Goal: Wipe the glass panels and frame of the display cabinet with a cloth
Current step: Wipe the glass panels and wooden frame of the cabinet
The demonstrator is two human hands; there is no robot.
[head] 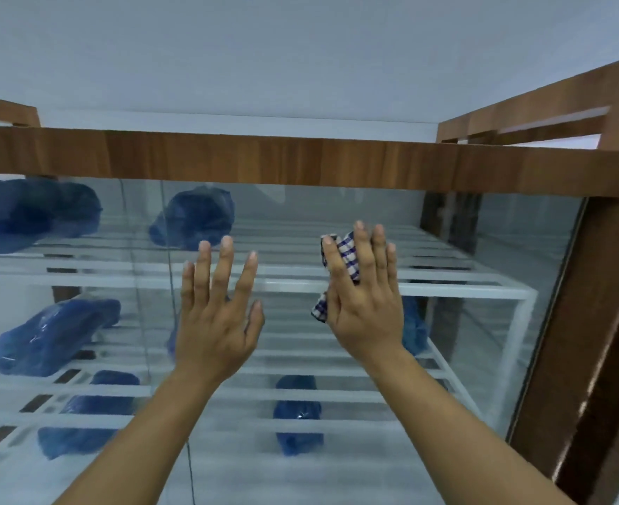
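Observation:
The display cabinet has a brown wooden frame (300, 162) across the top and down the right side, with a glass panel (482, 242) below the top rail. My right hand (364, 304) presses a blue-and-white checked cloth (348, 256) flat against the glass, right of centre; the cloth shows between the fingers and at the thumb side. My left hand (216, 315) lies flat on the glass to its left, fingers spread, holding nothing. A vertical seam between two glass panes (171, 271) runs just left of the left hand.
Behind the glass are white slatted shelves (446, 286) holding several blue plastic-wrapped bundles (195, 216). A white ceiling (300, 60) is above. More wooden framing (541, 118) stands at the upper right, and the right frame post (584, 322) borders the glass.

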